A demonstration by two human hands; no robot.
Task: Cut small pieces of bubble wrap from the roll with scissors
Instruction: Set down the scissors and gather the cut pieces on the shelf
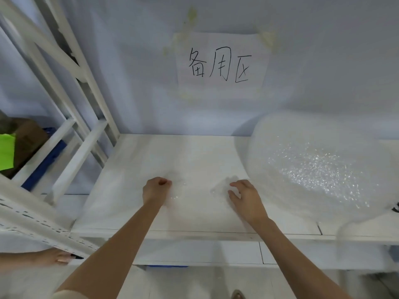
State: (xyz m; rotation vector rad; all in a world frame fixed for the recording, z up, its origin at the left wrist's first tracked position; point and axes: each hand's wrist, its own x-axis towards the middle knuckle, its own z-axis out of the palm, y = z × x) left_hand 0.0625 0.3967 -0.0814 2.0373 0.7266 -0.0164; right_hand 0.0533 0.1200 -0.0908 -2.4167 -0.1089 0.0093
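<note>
A person's left hand (157,189) pinches and right hand (243,196) claws at a clear bubble wrap sheet (194,169) spread flat between them on the white shelf (216,234), fed from the bulky roll (313,169) just right; light, limp, slippery, probably best gripped at edges; no scissors visible; handwritten sign (221,65) beyond reads "备用区"

We are looking down at a shelf board (133,212) with a sheet of bubble wrap (194,160) lying across it. The roll (313,169) is sitting at its right end. The left hand (155,190) and right hand (245,198) are resting on the sheet, apart. A paper sign (222,65) is hanging on the wall behind. A rack (71,87) is standing to the left.
</note>
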